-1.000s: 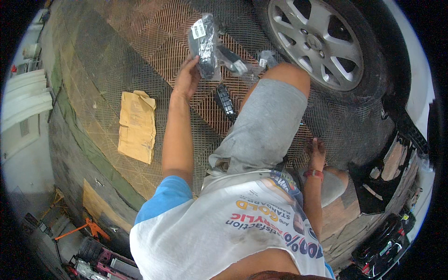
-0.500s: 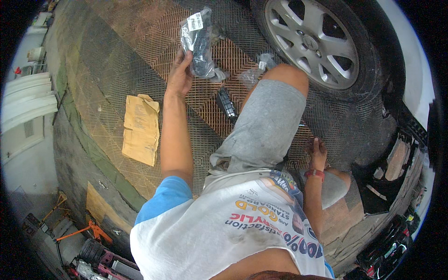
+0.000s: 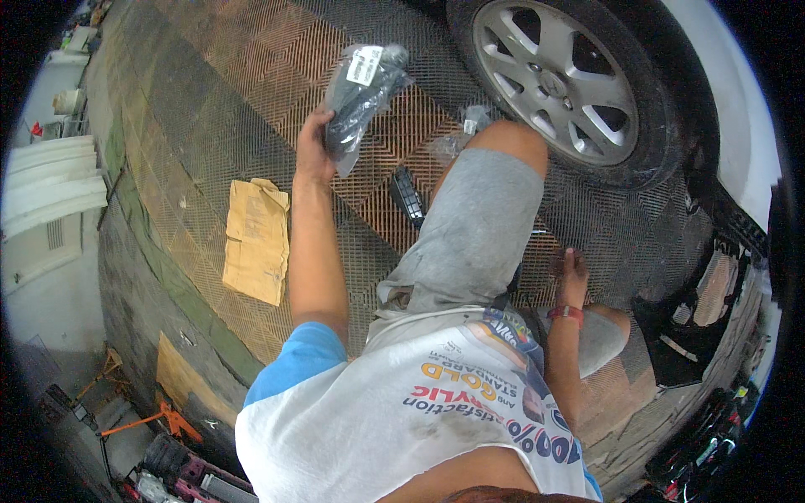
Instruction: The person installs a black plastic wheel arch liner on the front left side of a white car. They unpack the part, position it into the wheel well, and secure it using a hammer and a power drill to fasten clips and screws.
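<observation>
My left hand (image 3: 312, 152) holds up a dark part sealed in a clear plastic bag (image 3: 359, 99) with a white label, lifted above the grated floor (image 3: 251, 75). My right hand (image 3: 570, 272) rests flat on the floor beside my raised knee (image 3: 507, 142). A small black part (image 3: 407, 194) lies on the floor just left of my leg. Another clear plastic bag (image 3: 470, 126) lies on the floor by my knee, close to the car wheel (image 3: 558, 84).
A flattened piece of brown cardboard (image 3: 256, 239) lies on the floor to the left. The car's silver alloy wheel and tyre stand at the upper right. Black plastic car trim (image 3: 696, 318) lies at the right. Orange and red tools (image 3: 147, 427) sit at the lower left.
My left hand has lifted the bagged part off the floor and carried it up and away from me. My right hand has stayed on the floor.
</observation>
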`<state>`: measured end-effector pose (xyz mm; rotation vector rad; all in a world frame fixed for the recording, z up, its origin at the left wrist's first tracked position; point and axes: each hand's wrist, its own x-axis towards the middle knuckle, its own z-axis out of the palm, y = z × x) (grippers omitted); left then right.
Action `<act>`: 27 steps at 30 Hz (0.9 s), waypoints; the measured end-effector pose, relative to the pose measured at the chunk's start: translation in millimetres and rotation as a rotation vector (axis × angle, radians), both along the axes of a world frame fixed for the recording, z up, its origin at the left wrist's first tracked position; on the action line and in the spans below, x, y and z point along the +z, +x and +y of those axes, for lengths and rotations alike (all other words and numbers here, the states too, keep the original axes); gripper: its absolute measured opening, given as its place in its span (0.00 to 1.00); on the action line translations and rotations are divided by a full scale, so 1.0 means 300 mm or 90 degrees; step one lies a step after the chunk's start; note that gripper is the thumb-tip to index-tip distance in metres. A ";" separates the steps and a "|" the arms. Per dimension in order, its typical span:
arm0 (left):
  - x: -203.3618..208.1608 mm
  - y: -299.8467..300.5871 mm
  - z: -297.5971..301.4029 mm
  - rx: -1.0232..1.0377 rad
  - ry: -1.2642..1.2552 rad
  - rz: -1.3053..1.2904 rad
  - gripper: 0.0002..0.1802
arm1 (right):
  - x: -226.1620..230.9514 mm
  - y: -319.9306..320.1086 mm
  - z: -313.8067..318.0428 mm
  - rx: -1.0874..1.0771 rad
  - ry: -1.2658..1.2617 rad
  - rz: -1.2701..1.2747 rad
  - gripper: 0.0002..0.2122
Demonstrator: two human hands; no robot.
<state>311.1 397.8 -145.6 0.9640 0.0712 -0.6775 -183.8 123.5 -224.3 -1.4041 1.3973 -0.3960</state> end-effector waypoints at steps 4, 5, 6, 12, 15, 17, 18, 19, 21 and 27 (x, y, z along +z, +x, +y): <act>0.090 -0.026 0.012 -0.033 0.126 -0.153 0.20 | 0.166 0.221 -0.029 0.051 -0.141 -0.101 0.12; 0.099 -0.024 0.020 -0.042 0.134 -0.167 0.20 | 0.282 0.350 0.005 0.024 -0.124 -0.180 0.12; 0.118 -0.024 0.019 -0.055 0.138 -0.182 0.20 | 0.353 0.443 0.015 0.072 -0.153 -0.210 0.11; 0.303 -0.050 0.043 -0.131 -0.028 -0.138 0.24 | 0.582 0.923 0.126 0.537 -0.415 -0.170 0.30; 0.445 -0.102 0.037 -0.146 -0.092 -0.147 0.25 | 0.548 1.068 0.190 0.548 -0.487 -0.111 0.40; 0.466 -0.096 0.071 -0.150 -0.141 -0.162 0.29 | 0.526 1.114 0.184 0.578 -0.377 -0.090 0.44; 0.489 -0.107 0.083 -0.154 -0.186 -0.152 0.30 | 0.516 1.133 0.174 0.610 -0.275 -0.099 0.47; 0.498 -0.111 0.086 -0.151 -0.192 -0.164 0.31 | 0.508 1.144 0.170 0.640 -0.171 -0.106 0.50; 0.519 -0.116 0.097 -0.144 -0.204 -0.187 0.33 | 0.495 1.149 0.174 0.696 -0.013 -0.195 0.49; 0.561 0.009 0.145 -0.160 -0.344 -0.176 0.23 | 0.547 1.062 0.151 0.419 0.014 -0.311 0.33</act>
